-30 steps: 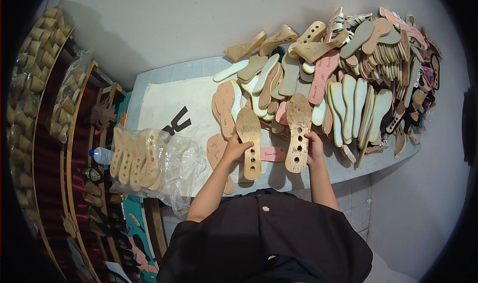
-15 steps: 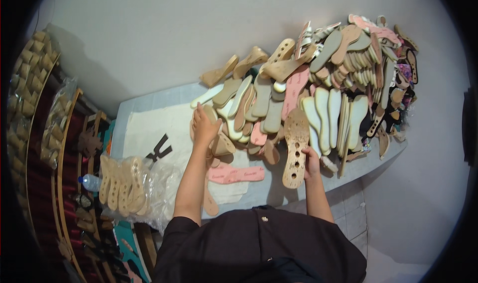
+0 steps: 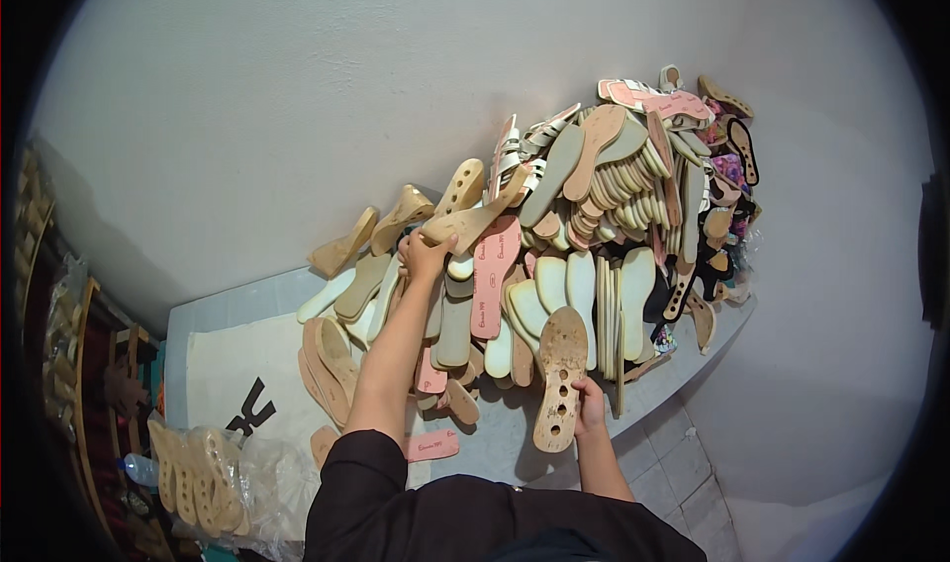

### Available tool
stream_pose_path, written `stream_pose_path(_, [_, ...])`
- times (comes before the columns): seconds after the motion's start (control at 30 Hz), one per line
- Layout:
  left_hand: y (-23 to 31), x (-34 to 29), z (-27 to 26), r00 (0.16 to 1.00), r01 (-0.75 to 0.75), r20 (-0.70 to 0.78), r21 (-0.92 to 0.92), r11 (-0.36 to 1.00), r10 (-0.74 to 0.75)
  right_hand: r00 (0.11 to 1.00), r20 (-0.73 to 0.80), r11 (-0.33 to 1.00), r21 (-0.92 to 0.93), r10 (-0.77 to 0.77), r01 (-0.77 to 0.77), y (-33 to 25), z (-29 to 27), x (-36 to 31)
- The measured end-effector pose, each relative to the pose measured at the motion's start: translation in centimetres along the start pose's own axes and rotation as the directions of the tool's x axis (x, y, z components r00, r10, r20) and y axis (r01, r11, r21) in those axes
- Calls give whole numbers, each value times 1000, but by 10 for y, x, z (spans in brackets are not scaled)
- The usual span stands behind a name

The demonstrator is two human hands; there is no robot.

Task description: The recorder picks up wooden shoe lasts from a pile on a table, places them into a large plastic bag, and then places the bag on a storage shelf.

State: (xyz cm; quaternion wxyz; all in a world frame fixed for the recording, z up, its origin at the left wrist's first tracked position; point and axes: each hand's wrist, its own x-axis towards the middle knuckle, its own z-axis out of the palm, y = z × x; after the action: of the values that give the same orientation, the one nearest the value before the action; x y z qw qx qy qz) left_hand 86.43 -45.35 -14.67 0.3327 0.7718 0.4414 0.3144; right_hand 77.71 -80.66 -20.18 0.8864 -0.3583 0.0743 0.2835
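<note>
My right hand [image 3: 591, 406] grips a flat-looking wooden shoe sole [image 3: 562, 379] by its lower right edge. The sole stands upright with its broad end up, and a row of round holes runs down its lower part. My left hand [image 3: 426, 258] is stretched out to the back of the heap, its fingers round the left end of a wooden wedge sole [image 3: 480, 221]. That wedge rests on other soles; part of my grip is hidden. Beside it lies a pink printed insole [image 3: 493, 285]. Grey insoles [image 3: 454, 329] lie below the left hand.
Stacked pale insoles [image 3: 628, 191] and strapped sandals [image 3: 539, 137] fill the table's right. More wooden wedges [image 3: 346, 240] lean near the wall. On the left, a white cloth [image 3: 228, 354] bears a dark cut piece [image 3: 254, 406]; bagged wooden soles [image 3: 198, 473] stand by the table edge.
My left hand has moved from the near left of the heap to the wedge sole farther back. The right hand still holds its sole. The whole view has shifted toward the right and upward.
</note>
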Motion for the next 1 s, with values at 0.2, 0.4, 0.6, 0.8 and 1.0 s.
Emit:
stream_pose_path(0.2, [3,-30,-18,930,-360,-96,-442,821,356,999,7,997,45,54,-54,-1,7,1])
stream_pose_path(0.4, [-11,-62,-51,887,-440,-57,-410,799,459,993,42,994,12,107,-107,11,11,0])
stream_pose_path(0.6, [-58,-126,-130,887,-453,-87,-364,814,454,980,142,990,2,136,-138,4,33,-14])
stream_pose_path(0.8, [-135,-205,-222,897,-331,96,-503,799,432,989,148,965,-263,16,23,-2,64,-22])
stream_pose_path(1.0, [-203,-272,-256,928,-114,273,-438,892,253,953,263,915,-401,148,-32,20,81,-16])
